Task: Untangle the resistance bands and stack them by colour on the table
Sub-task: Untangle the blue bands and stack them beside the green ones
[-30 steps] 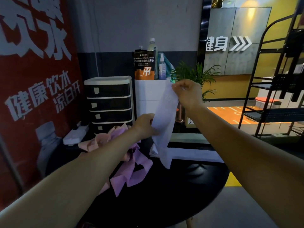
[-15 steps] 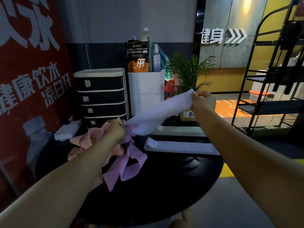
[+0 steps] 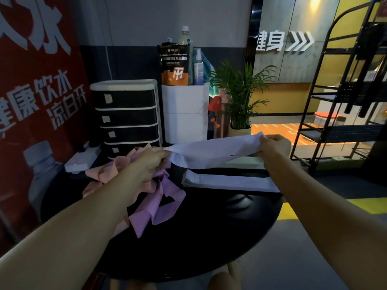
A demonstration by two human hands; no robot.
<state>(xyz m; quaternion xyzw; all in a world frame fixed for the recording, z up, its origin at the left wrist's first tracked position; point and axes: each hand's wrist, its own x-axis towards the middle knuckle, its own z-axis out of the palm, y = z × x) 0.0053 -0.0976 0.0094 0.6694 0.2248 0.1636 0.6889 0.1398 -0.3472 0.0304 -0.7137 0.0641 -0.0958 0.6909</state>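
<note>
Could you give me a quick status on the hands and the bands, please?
Left hand and right hand each grip an end of the white band, above the table. White stack below. Pink-purple tangle unsorted.

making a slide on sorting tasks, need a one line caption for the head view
Both hands stretch a pale lavender band above the black table, beside a stack of like bands and a pink-purple tangle.

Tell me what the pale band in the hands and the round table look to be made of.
Pale band: thin, matte stretchy sheet, likely latex or rubber; it sags and creases between the left hand and the right hand.
Table: hard, glossy black top, maybe lacquered or plastic; it shows soft reflections.
</note>
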